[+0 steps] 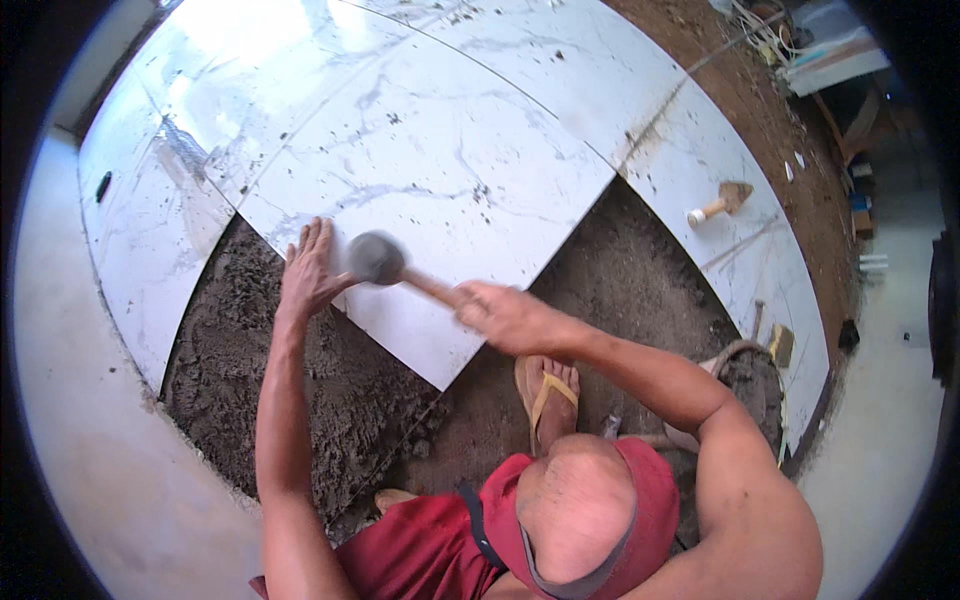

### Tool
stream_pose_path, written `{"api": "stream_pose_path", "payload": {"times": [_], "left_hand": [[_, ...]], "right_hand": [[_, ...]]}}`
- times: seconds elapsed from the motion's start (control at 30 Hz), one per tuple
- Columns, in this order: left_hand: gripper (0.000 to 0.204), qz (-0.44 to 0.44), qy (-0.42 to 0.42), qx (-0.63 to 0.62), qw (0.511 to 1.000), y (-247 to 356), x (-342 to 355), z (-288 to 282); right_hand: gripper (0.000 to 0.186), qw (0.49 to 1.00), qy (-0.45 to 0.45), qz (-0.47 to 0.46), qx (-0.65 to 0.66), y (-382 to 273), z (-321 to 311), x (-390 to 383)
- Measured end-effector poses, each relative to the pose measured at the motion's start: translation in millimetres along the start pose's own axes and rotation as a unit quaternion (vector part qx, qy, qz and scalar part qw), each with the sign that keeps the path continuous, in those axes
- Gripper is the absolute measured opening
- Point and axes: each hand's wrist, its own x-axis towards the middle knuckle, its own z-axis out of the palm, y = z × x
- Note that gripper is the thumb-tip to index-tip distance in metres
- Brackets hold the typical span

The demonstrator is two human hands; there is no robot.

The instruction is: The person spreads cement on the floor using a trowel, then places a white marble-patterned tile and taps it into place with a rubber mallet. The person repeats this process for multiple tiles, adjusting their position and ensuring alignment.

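Note:
My right hand point(508, 316) grips the wooden handle of a rubber mallet point(376, 258). The mallet's dark grey head is blurred and hangs over the near left edge of a white marble-patterned tile point(440, 190); whether it touches the tile I cannot tell. Flat on that same edge rests my left hand point(313, 270), fingers stretched out and holding nothing. The tile lies beside others of its kind, with crumbs of mortar scattered over it. Dark wet mortar point(290, 390) spreads under and beside its near left edge.
On the right-hand tiles lie a trowel point(722, 202) and a yellow sponge point(782, 345). A bucket point(750, 385) of mortar stands by my right arm. My sandalled foot point(550, 400) is just below the tile's near corner. White walls point(90, 400) border both sides.

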Motion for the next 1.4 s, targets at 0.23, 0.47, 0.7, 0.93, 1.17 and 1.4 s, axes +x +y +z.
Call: {"api": "stream_pose_path", "payload": {"times": [0.23,0.47,0.7,0.93,1.17,1.4], "left_hand": [[0.122,-0.06,-0.048,0.001,0.997,51,55,-22],[0.124,-0.062,-0.037,-0.018,0.997,59,53,-22],[0.129,-0.086,-0.052,-0.017,0.995,50,49,-27],[0.124,-0.084,-0.03,-0.034,0.995,55,42,-21],[0.126,-0.108,-0.035,-0.043,0.993,52,44,-19],[0.109,-0.101,-0.068,-0.069,0.99,45,56,-29]], "right_hand": [[0.036,0.918,0.389,-0.079,-0.018,-35,-96,42],[0.035,0.885,0.448,0.001,-0.128,64,-133,107],[0.033,0.865,0.487,0.001,-0.122,80,-101,86],[0.034,0.866,0.492,-0.007,-0.089,103,-116,70],[0.038,0.861,0.498,-0.009,-0.099,88,-115,70],[0.035,0.898,0.429,0.035,0.087,77,-121,57]]}}
